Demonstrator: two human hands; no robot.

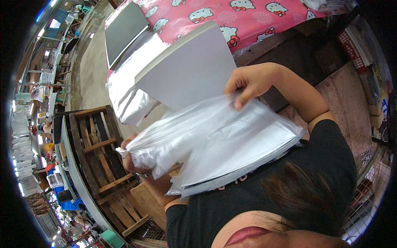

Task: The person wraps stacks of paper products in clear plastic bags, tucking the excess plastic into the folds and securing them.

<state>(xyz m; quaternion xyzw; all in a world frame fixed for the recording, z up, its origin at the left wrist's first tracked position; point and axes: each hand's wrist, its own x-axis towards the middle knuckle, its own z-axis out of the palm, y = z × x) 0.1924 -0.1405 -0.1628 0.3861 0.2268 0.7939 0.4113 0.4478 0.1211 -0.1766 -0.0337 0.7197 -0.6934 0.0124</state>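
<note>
Head view. Item one, the right hand [250,84]: held at the centre right of the frame, its forearm brought in from the right edge and bent at the elbow, the wrist arched above the work. The fingers are curled and the thumb is pointed down; film of a clear plastic bag [206,128] is pinched between them, slightly blurred.

Item two, the left hand [129,159]: placed at the centre left, its forearm raised from below and marked by a wristband [142,175]. The gathered end of the bag is gripped in closed fingers; their exact arrangement is partly hidden by film.

Item three, the bag: stretched between both hands across the middle of the frame, with flat, pale sheets [244,153] enclosed in its lower right part. Its lower edge is laid along the black shirt [219,206]; its right corner is set just beside the right sleeve.

Edges and room: a stack of pale grey boards [186,66] is set behind the bag, its right edge near the right hand; contact cannot be told. A narrow gap is left between the left hand and a white wrapped package [128,103]. A wooden pallet [99,145] is placed at the lower left; concrete floor [93,62] is seen at the upper left.
</note>
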